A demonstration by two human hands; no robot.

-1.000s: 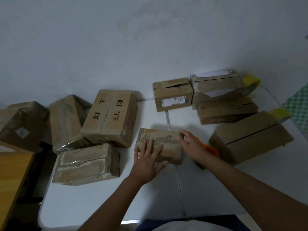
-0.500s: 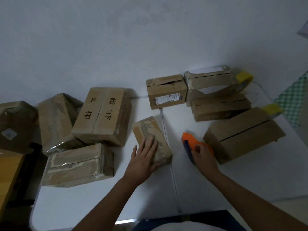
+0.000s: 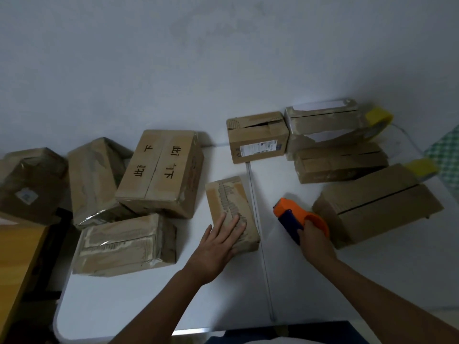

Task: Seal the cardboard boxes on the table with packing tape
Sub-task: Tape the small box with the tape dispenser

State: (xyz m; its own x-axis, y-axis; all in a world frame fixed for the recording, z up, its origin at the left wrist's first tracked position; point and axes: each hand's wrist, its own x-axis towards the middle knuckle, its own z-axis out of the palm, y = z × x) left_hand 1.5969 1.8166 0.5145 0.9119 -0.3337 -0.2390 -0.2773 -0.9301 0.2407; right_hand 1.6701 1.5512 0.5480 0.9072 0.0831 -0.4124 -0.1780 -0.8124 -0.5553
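**On white table: boxes, tape dispenser, two hands**

Beside the table's centre seam (image 3: 258, 224), on its left, lies a small cardboard box (image 3: 229, 207); left hand (image 3: 218, 242) rests flat on the box's near end, fingers straight. Right of the seam, right hand (image 3: 314, 240) grips an orange tape dispenser (image 3: 295, 217), which seems to rest on the white table (image 3: 372, 276). Further right: a long box (image 3: 377, 204). Left of the small box: a printed box (image 3: 161, 172).
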